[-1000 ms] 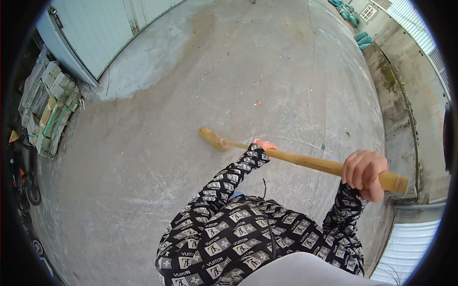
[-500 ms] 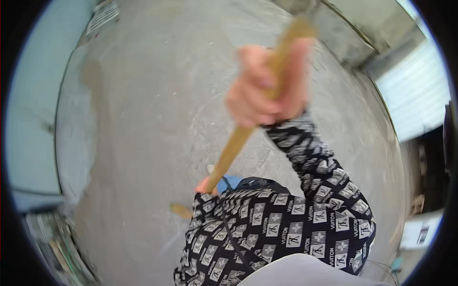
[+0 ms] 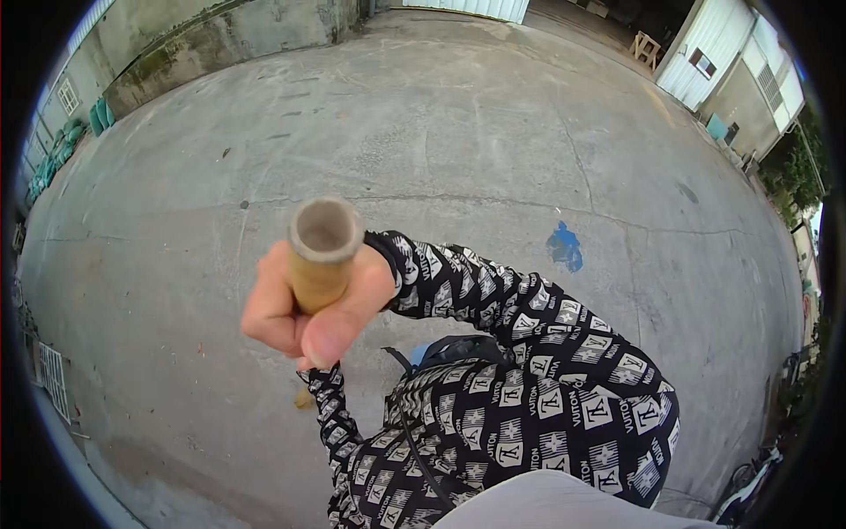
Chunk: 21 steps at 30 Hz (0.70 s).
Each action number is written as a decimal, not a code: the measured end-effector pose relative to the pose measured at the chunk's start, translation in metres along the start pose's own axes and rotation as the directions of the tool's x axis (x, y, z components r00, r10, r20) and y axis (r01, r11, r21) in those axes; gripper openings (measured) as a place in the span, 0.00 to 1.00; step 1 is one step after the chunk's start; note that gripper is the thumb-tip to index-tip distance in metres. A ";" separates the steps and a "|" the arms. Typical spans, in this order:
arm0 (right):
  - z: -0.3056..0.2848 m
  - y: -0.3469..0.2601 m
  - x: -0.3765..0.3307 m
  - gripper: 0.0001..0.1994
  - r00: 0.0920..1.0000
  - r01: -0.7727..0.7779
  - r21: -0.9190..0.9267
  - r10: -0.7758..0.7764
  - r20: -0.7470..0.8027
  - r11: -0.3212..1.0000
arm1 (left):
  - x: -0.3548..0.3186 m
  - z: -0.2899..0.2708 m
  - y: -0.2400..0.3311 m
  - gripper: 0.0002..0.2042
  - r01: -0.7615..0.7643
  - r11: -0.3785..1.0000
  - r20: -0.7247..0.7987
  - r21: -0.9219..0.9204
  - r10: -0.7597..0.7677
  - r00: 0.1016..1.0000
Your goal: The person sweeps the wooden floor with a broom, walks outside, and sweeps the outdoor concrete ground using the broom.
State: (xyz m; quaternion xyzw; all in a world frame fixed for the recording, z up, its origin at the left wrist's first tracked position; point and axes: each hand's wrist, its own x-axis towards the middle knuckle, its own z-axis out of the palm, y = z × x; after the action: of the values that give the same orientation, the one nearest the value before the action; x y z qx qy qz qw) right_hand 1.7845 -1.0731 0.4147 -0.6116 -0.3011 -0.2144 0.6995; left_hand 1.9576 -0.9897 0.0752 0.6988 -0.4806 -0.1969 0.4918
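Note:
My right hand [image 3: 322,313] is closed around a tan bamboo pole [image 3: 315,280] near its upper end, thumb pressed along the side. The pole's hollow, round grey-rimmed mouth points up toward me, so most of its length is hidden below the fist. My left hand [image 3: 304,363] is almost wholly covered by the right one; only a bit of skin shows above the left cuff. It lies in line with the pole, which it gripped lower down in the earlier frame. Beside the left sleeve a small tan piece [image 3: 304,399] shows low near the ground; its kind is unclear.
Cracked grey concrete ground [image 3: 441,150] spreads around me, with a flat blue patch [image 3: 564,247] at right. A stained low wall [image 3: 220,55] stands far left, near green sacks [image 3: 101,115]. Far right are a wooden stand [image 3: 646,48] and a white door panel [image 3: 701,57]. A metal grate [image 3: 53,379] is at left.
My view has turned to another part of the yard. My right hand and the pole's top have moved left and down in the picture, and the pole now points its open end at me.

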 end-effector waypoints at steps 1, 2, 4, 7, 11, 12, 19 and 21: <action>0.009 0.001 -0.011 0.19 0.996 0.056 -0.129 -0.046 0.078 0.990 | 0.005 0.006 -0.006 0.05 -0.026 0.997 0.035 -0.071 0.029 0.999; 0.015 0.007 -0.019 0.19 0.986 0.059 -0.221 -0.022 0.166 0.974 | 0.005 0.004 -0.026 0.06 -0.014 0.992 0.024 -0.126 0.017 1.000; 0.038 0.024 -0.039 0.21 0.968 0.020 -0.344 0.068 0.243 0.939 | 0.010 -0.017 -0.065 0.07 0.010 0.975 -0.078 -0.220 -0.028 0.997; 0.055 0.015 -0.065 0.21 0.968 0.010 -0.393 0.089 0.233 0.919 | 0.034 -0.026 -0.051 0.11 -0.373 0.874 -0.176 0.310 0.439 0.881; 0.065 -0.012 -0.074 0.20 0.982 0.176 -0.328 -0.143 0.121 0.928 | 0.028 -0.032 -0.061 0.11 -0.465 0.866 -0.249 0.181 0.498 0.831; 0.065 -0.024 -0.081 0.19 0.970 0.241 -0.336 -0.234 0.064 0.910 | 0.021 -0.026 -0.033 0.10 -0.424 0.892 -0.124 0.160 0.444 0.887; 0.083 -0.006 -0.115 0.19 0.970 0.010 -0.295 -0.082 -0.231 0.955 | -0.041 -0.013 -0.039 0.08 -0.044 0.989 0.403 -0.141 0.098 0.910; 0.085 -0.004 -0.120 0.18 0.956 0.037 -0.328 -0.129 -0.262 0.944 | -0.044 -0.012 -0.047 0.08 -0.038 0.992 0.419 -0.123 0.086 0.904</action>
State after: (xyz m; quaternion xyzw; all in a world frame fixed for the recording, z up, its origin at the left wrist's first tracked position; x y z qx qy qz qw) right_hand 1.6812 -0.9985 0.3416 -0.6669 -0.1861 -0.3742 0.6169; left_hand 1.9687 -0.9433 0.0301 0.5952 -0.5860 -0.3545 0.4204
